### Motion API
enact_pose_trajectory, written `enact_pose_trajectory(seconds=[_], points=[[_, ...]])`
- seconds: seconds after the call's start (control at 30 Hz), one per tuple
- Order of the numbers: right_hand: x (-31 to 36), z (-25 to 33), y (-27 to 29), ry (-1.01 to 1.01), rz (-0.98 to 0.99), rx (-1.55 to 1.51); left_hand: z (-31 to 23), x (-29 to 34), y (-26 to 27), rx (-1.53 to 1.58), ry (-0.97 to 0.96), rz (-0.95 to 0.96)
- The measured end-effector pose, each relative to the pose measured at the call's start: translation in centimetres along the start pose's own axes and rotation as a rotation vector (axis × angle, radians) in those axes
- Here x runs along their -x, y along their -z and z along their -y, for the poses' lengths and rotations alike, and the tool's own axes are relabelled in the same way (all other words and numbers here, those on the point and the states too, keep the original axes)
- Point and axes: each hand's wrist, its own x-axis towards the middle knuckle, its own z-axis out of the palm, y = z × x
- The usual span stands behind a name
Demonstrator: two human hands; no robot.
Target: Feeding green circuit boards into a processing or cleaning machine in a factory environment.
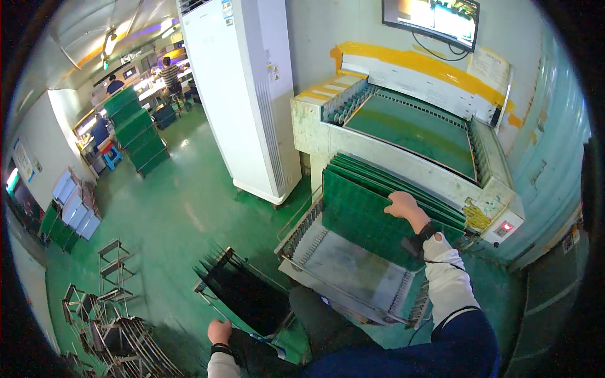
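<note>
My right hand (403,206) pinches the top edge of the front green board (359,211), a large flat circuit-board-like panel. Several similar green boards stand upright close behind it, in a slotted metal rack (343,293) with toothed sides. Low on the left, near my knee, my left hand (219,332) is curled closed, with no object visible in it. Just beyond that hand stands a second rack (249,293), which holds dark panels. Another green board (419,132) lies flat on the roller machine (315,129) behind the first rack.
A tall white cabinet unit (242,94) stands left of the machine. Several metal frames (120,334) crowd the lower left floor. Stacked green crates (135,129) and people (169,74) at benches are farther back. A screen (435,22) hangs above the machine.
</note>
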Motion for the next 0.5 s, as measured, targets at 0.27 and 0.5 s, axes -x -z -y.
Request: enact_pose_trajectory(seconds=[0.27,0.5], points=[[-0.1,0.3,0.3,-0.157,0.114,-0.014,-1.3,0.2,0.3,-0.02,0.024,0.027],[-0.2,0.5,-0.2,-0.099,-0.017,-0.02,-0.7,-0.1,0.1,-0.049,0.042,0.031]])
